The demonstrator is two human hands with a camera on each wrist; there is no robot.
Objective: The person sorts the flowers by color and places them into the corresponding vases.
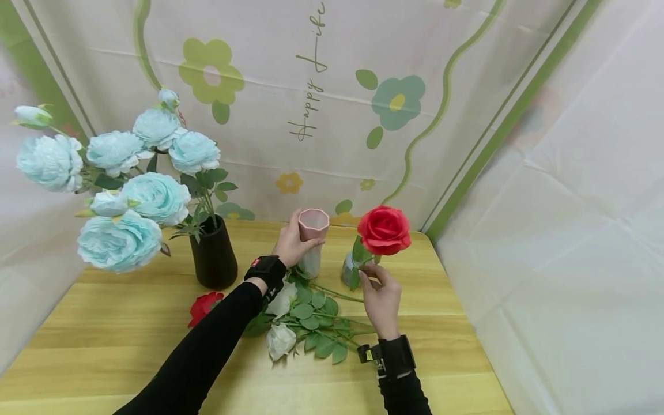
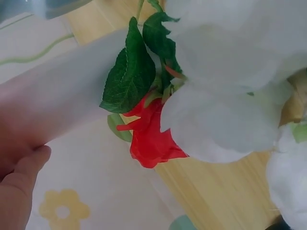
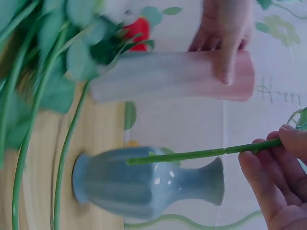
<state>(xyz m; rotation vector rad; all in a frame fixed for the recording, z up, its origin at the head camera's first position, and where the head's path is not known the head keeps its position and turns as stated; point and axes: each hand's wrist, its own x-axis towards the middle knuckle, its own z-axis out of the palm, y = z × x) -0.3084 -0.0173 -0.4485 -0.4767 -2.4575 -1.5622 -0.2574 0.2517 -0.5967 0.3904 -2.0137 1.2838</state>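
The left hand (image 1: pixel 297 245) holds the tall vase (image 1: pixel 312 262) near its top; the grip is closed around the wall, with the thumb at the front. This vase is upright, its rim has flat facets, and its colour goes from soft pink above to milky white below.

To the right of the tall vase is the red rose (image 1: pixel 384 230), full and widely opened, with layered petals and green leaves under the head. The right hand (image 1: pixel 383 297) has a narrow grip, pinching the green stem (image 3: pixel 192 155) between thumb and fingers. The lower end of the stem is free, outside the blue-grey vase (image 3: pixel 139 184), which is glossy, with a slim neck, and stands also to the right of the tall vase.

In front of the tall vase, white roses (image 1: pixel 281 341) lie on the table (image 1: pixel 441 346). To its left stands a dark vase (image 1: pixel 214 256) with pale blue flowers (image 1: pixel 119 241).
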